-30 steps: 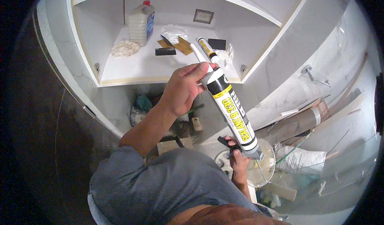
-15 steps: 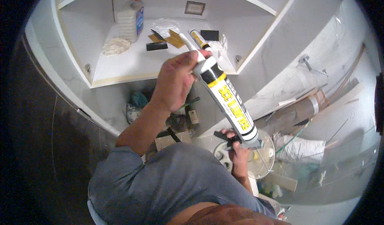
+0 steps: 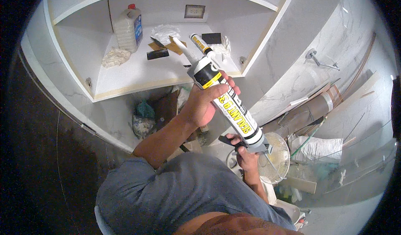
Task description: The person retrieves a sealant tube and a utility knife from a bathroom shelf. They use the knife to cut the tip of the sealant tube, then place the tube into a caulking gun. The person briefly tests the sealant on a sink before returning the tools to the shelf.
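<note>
A white sealant cartridge [image 3: 238,116] with black and yellow bands lies in a caulking gun [image 3: 260,148], slanting up and to the left. Its white nozzle [image 3: 184,50] points toward the shelf niche. My left hand [image 3: 203,102] is wrapped round the cartridge's front part, thumb on top, just behind the nozzle end. Lower right, my right hand [image 3: 248,159] grips the gun's dark handle and trigger at the rear. A second sealant cartridge [image 3: 201,44] lies on the shelf beyond the nozzle.
The white shelf [image 3: 121,78] holds a plastic jug [image 3: 127,32] with a red cap, a crumpled cloth [image 3: 116,57], a black block [image 3: 157,54] and brownish flat pieces. An electric fan [image 3: 275,159] stands by my right hand. Glass [image 3: 359,172] and a wall fitting [image 3: 321,60] are at the right.
My left hand has shifted from the nozzle's base back onto the cartridge body and closed round it. The cartridge has turned slightly about its length. My right hand keeps its grip.
</note>
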{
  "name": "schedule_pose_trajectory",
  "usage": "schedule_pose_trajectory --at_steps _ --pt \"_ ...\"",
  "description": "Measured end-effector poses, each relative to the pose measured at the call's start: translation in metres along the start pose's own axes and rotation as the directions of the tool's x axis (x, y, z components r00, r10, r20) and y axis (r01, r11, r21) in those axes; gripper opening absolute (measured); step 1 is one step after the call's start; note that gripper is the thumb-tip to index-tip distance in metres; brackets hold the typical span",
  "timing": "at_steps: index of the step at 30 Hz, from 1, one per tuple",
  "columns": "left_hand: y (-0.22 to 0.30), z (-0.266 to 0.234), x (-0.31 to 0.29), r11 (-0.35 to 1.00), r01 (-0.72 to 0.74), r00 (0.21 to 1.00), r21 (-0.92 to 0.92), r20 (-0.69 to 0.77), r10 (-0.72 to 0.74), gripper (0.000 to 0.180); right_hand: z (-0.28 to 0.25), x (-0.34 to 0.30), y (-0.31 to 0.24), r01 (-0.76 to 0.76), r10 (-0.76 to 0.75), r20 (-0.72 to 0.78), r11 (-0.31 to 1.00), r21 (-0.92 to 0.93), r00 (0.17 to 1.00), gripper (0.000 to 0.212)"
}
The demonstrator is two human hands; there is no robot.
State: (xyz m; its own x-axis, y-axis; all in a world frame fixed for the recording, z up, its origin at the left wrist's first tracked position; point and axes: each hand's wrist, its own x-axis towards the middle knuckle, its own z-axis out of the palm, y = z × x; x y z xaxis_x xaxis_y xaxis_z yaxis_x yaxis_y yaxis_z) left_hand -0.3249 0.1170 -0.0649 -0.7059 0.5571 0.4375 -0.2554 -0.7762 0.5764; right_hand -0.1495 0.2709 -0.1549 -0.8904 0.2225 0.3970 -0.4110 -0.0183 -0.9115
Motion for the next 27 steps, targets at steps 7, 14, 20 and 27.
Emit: schedule_pose_trajectory --at_steps 7,14,20,27 --pt "-0.008 -0.005 0.003 0.963 0.017 0.931 -0.268 0.356 0.082 0.044 0.003 -0.012 0.014 -0.055 0.051 0.025 0.977 0.204 0.998 0.046" --pt "-0.003 0.015 0.001 0.971 -0.051 0.997 -0.234 0.038 0.061 0.046 -0.005 -0.010 0.009 -0.085 0.072 -0.082 0.983 -0.161 0.994 0.034" --pt "-0.006 0.005 -0.016 0.954 0.032 0.999 -0.297 -0.032 -0.043 0.027 -0.002 -0.012 0.000 -0.107 0.096 -0.058 0.962 -0.251 0.994 0.044" --pt "-0.009 -0.012 -0.012 0.933 0.046 0.958 -0.357 0.281 0.060 0.038 0.010 -0.021 0.004 -0.194 0.195 0.017 0.964 0.180 0.981 0.060"
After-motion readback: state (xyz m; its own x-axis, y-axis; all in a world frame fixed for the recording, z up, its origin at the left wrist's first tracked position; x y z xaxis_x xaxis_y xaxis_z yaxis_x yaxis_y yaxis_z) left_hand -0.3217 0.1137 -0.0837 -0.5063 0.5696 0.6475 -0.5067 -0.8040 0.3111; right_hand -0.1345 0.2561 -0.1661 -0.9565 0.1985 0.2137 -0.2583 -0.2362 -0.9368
